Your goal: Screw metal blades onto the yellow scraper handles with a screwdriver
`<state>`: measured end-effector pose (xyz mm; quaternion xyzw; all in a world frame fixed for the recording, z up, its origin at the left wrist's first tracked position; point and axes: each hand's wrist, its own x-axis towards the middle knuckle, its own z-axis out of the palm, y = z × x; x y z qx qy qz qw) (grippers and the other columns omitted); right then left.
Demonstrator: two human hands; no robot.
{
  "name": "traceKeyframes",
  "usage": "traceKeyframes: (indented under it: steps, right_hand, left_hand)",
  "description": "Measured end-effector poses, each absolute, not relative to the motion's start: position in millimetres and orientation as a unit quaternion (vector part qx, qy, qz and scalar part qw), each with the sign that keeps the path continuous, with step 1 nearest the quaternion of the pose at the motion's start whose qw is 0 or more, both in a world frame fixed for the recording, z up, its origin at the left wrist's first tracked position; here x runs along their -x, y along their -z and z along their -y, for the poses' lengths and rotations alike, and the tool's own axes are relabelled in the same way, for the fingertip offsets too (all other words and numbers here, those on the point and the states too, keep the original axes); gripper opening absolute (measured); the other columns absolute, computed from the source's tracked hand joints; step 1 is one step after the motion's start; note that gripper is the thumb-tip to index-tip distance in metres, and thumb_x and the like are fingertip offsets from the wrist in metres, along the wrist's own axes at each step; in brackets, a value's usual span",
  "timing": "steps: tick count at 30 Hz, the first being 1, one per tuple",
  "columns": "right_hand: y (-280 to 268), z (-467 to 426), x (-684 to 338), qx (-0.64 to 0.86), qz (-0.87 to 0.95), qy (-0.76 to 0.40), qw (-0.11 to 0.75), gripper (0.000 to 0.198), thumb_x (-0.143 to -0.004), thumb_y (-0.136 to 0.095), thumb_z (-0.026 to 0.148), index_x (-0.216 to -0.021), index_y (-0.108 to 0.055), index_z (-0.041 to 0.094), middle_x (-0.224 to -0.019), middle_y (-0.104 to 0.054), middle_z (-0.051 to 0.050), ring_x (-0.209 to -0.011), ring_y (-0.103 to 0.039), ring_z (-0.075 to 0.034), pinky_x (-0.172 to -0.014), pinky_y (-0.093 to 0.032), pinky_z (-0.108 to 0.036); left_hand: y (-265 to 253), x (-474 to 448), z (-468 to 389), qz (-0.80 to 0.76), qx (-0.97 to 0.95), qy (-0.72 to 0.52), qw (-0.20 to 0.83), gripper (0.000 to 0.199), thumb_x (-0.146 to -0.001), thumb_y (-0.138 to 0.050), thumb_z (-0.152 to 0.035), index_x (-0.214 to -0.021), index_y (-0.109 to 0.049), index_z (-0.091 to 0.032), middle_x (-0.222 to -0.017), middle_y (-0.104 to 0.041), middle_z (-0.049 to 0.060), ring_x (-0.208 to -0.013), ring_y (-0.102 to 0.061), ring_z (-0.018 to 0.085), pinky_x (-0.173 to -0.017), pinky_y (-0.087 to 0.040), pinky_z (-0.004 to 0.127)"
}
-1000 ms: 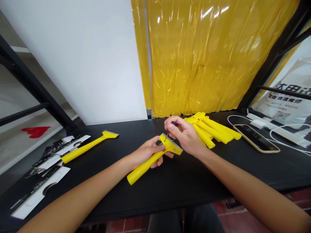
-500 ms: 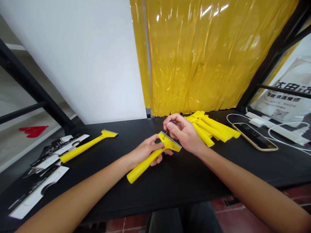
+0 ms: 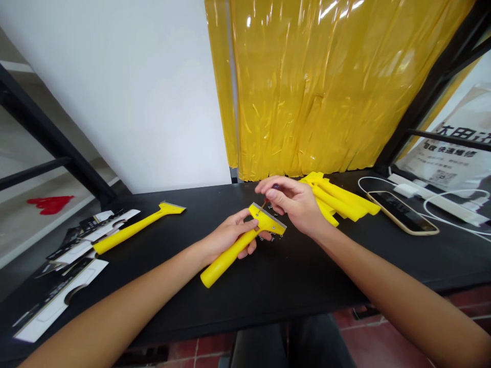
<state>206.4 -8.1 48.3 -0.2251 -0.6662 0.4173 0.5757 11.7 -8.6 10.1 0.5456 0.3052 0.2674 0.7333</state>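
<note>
My left hand [image 3: 226, 236] is wrapped round the neck of a yellow scraper [image 3: 222, 266], its handle slanting toward me and its wide head away. Two small screws show in the head, near the metal blade edge. In my right hand [image 3: 301, 202] is a small screwdriver [image 3: 276, 187], pinched at its dark handle; its thin shaft slants down to the screw on the left of the head. Loose small screws, partly hidden by the scraper and hands, lie on the black table [image 3: 291, 286] behind the head.
Another yellow scraper [image 3: 134, 231] lies at left, its handle end on several black-and-white cards [image 3: 82, 287]. Right of my right hand is a pile of yellow scraper handles [image 3: 347, 200]. Farther right are a phone [image 3: 402, 212], white cables and a power strip [image 3: 456, 207].
My right hand has shifted slightly right and its fingers have straightened, so more of the screwdriver's handle shows. The scraper in my left hand has stayed almost in place.
</note>
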Motion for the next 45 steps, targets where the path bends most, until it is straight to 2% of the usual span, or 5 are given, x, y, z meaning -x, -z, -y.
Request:
traceKeyframes:
  steps: [5, 17, 32, 38, 45]
  right_hand:
    - [-50.1, 6.8, -209.3, 0.217, 0.662, -0.434, 0.571, 0.028, -0.095, -0.061, 0.038, -0.118, -0.063, 0.023, -0.088, -0.064, -0.001, -0.05, -0.044, -0.005, -0.043, -0.034, -0.02]
    - [-47.2, 6.7, -206.8, 0.194, 0.676, -0.413, 0.578, 0.016, -0.09, -0.069, 0.035, -0.092, -0.064, 0.019, -0.095, -0.058, -0.002, -0.055, -0.043, -0.004, -0.043, -0.034, -0.019]
    - [-46.7, 12.1, -205.3, 0.22, 0.7, -0.393, 0.555, 0.014, -0.088, -0.071, 0.031, -0.097, -0.069, 0.02, -0.094, -0.061, -0.002, -0.055, -0.046, -0.005, -0.044, -0.036, -0.019]
    - [-50.4, 8.1, -211.2, 0.198, 0.681, -0.449, 0.544, 0.032, -0.098, -0.057, 0.036, -0.128, -0.058, 0.024, -0.097, -0.063, -0.004, -0.054, -0.05, -0.006, -0.043, -0.036, -0.02]
    - [-46.5, 9.3, -205.5, 0.183, 0.666, -0.47, 0.55, 0.022, -0.092, -0.067, 0.035, -0.104, -0.056, 0.021, -0.082, -0.064, 0.001, -0.051, -0.044, -0.004, -0.043, -0.034, -0.018]
  left_hand:
    - [-8.8, -11.7, 9.5, -0.301, -0.545, -0.28, 0.731, 0.046, -0.096, -0.057, -0.036, -0.136, -0.041, -0.02, -0.1, -0.073, 0.015, -0.049, -0.061, 0.012, -0.036, -0.042, 0.018]
    - [-7.5, -12.2, 10.1, -0.31, -0.534, -0.299, 0.727, 0.038, -0.095, -0.06, -0.037, -0.126, -0.045, -0.02, -0.099, -0.073, 0.015, -0.049, -0.059, 0.012, -0.037, -0.042, 0.019]
    - [-5.9, -11.6, 9.3, -0.299, -0.545, -0.291, 0.727, 0.04, -0.096, -0.058, -0.035, -0.13, -0.042, -0.021, -0.099, -0.073, 0.015, -0.051, -0.062, 0.013, -0.037, -0.042, 0.019]
    - [-5.2, -13.0, 11.0, -0.3, -0.553, -0.283, 0.724, 0.04, -0.097, -0.057, -0.036, -0.131, -0.041, -0.021, -0.101, -0.073, 0.016, -0.048, -0.061, 0.012, -0.036, -0.042, 0.018]
    - [-5.4, -12.4, 10.4, -0.3, -0.54, -0.289, 0.731, 0.039, -0.096, -0.057, -0.035, -0.128, -0.04, -0.02, -0.101, -0.073, 0.016, -0.049, -0.061, 0.013, -0.035, -0.042, 0.018]
